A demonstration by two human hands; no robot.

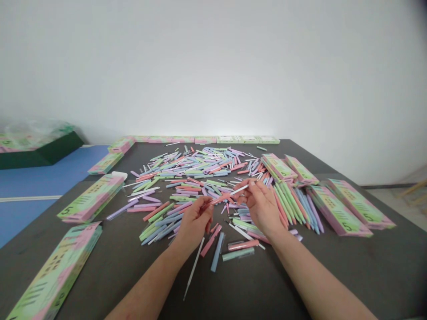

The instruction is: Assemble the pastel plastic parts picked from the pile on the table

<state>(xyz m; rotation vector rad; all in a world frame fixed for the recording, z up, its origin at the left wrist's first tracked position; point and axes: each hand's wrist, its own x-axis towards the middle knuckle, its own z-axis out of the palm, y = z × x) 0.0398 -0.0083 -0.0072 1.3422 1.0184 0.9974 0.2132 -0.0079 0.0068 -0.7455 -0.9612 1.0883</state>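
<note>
Above the middle of the pile, my left hand (194, 218) pinches a coral pen barrel (221, 198). My right hand (263, 208) has a thin white pen refill (239, 190) between thumb and fingers. The refill's left end meets the barrel's right end; whether it sits inside, I cannot tell. Under and around both hands spread loose pen parts (187, 168) in coral, green, blue and purple. A white refill (194, 269) lies below my left hand. Near it are a blue pen part (218, 252), a coral cap (243, 245) and a green cap (238, 254).
Right of my right hand, finished-looking pens (293, 202) lie in a colour-sorted row. Printed pen boxes stand at the right (338, 210), left (93, 198) and front left (55, 271), and along the wall (207, 139). A dark green tray (40, 151) rests on a blue surface.
</note>
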